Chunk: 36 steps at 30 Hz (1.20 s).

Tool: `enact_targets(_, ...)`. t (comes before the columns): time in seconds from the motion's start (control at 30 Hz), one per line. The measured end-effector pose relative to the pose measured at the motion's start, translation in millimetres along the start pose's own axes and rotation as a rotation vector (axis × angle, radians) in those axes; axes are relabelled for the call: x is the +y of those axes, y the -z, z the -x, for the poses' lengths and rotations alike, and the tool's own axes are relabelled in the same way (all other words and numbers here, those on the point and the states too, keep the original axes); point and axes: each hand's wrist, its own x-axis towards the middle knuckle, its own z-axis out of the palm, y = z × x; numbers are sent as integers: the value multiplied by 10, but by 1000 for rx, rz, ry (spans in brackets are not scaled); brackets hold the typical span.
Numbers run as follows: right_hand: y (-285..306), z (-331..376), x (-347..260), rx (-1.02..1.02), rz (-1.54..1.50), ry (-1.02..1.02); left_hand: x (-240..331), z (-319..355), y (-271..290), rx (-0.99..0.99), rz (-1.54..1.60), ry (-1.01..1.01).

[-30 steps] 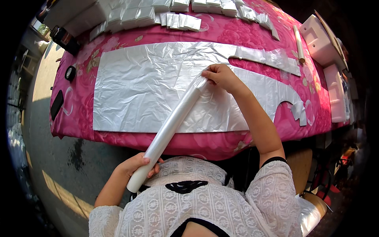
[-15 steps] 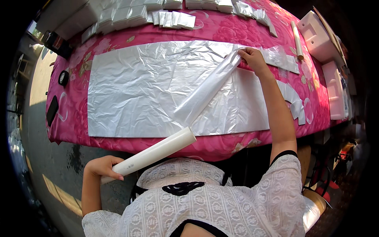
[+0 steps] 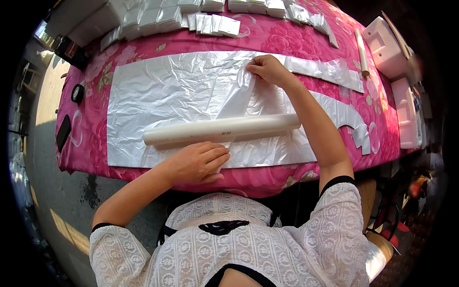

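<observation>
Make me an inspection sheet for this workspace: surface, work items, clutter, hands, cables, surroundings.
Surface: pink floral tablecloth, covering the table.
Work items: wrinkled silvery plastic sheet, spread flat; long white cylindrical tube, lying across it.
Clutter: stacked flat silvery packets along the far side; dark bottle, round black roll and flat black rectangular device at left; pale slim tube at right.
Hands: right hand pinches gathered translucent film; left hand beside the white tube, palm down, contact unclear.
Cables: nothing seen.
Surroundings: white foam-like box at right; grey floor at left.
</observation>
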Motion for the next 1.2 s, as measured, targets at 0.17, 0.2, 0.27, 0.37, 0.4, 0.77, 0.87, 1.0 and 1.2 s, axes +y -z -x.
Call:
enact_targets(0.17,52,-25,-53,-37,-19,5,147,43,-300,-77,-156,83)
enact_targets(0.2,61,-24,-52,-30,-63,3,166,48,-327,-95,-162,98)
enact_targets(0.27,74,-47,119,308,11,103,202,7,-364,-74,-156,109)
enact_targets(0.37,-112,360,-234,331,91,178,297,34,-451,-52,-185,169)
enact_targets(0.4,-227,611,-341,206,219,252,334,37,-470,-43,-204,187)
enact_targets(0.77,-106,1375,113,382,624,254,447,21,-536,-65,-266,262)
enact_targets(0.87,331,1318,278,533,669,39,437,53,-477,8,-160,245)
enact_targets(1.0,278,1462,165,430,470,184,313,61,-397,-24,-92,216)
enact_targets(1.2,-508,1659,-68,60,605,547,546,11,-649,-64,-371,237)
